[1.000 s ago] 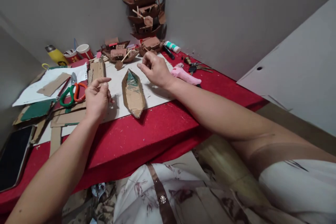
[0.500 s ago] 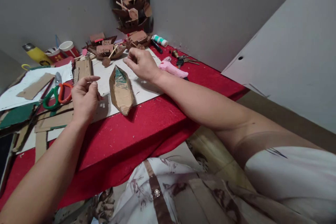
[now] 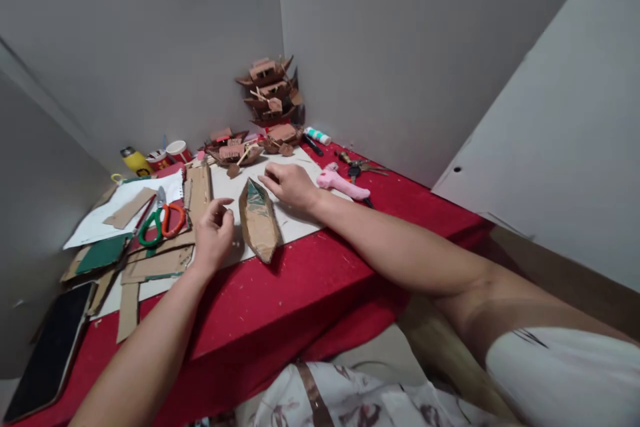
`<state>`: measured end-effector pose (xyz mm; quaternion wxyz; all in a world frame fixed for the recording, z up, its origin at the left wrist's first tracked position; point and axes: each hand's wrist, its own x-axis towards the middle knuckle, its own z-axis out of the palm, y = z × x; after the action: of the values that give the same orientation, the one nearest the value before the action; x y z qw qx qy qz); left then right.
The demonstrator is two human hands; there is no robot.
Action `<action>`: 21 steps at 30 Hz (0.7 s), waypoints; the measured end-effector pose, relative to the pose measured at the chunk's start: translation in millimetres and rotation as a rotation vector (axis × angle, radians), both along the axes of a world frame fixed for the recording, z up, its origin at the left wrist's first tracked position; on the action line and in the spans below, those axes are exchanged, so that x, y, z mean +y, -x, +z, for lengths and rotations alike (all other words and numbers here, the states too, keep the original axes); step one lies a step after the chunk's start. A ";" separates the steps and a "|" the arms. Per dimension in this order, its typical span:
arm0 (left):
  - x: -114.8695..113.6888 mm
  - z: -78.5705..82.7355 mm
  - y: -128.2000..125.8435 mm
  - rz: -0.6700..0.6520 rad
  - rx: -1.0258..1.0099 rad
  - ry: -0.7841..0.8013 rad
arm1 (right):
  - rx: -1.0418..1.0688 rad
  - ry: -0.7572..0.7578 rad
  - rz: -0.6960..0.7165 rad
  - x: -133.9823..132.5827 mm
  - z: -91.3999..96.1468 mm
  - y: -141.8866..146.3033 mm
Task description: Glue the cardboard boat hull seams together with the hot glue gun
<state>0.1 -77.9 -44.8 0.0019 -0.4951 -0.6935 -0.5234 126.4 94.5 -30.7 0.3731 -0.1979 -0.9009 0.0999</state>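
A small cardboard boat hull [image 3: 261,227] lies between my hands, its pointed far end lined with green, shiny material. My left hand [image 3: 215,230] is just left of the hull, apart from it, index finger stretched out and the other fingers loosely bent; no object shows in it. On the right, my right hand [image 3: 293,188] hovers beside the hull's far tip without touching it. Its fingers are loosely curled and the thumb stands apart, with nothing visible between them. White paper [image 3: 300,223] lies under the hull's far part.
Finished cardboard boats [image 3: 273,93] are stacked in the corner, with more boats [image 3: 235,152] before them. Scissors [image 3: 163,220], cardboard strips [image 3: 155,263] and a phone-like black slab [image 3: 53,350] lie left. A pink glue gun [image 3: 343,183] and keys [image 3: 367,169] lie right on red cloth [image 3: 280,307].
The view has tilted upward and shifted left, so everything appears lower and further right. Both hands keep nearly the same places beside the hull, which has not visibly moved on the table.
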 end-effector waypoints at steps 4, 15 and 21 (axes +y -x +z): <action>-1.1 -1.8 -2.0 -0.011 0.098 0.020 | 0.000 0.000 0.017 -0.1 -4.0 1.4; -1.0 -3.4 -3.6 -0.053 0.195 0.041 | -0.017 0.057 0.036 -2.5 -5.9 2.5; -1.3 -4.4 -2.2 -0.055 0.209 0.051 | -0.014 0.059 0.038 -0.8 -5.3 3.3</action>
<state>2.3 -79.2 -49.3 0.0472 -0.5656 -0.6888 -0.4510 123.1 93.6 -36.0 0.3589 -0.1924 -0.9037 0.1320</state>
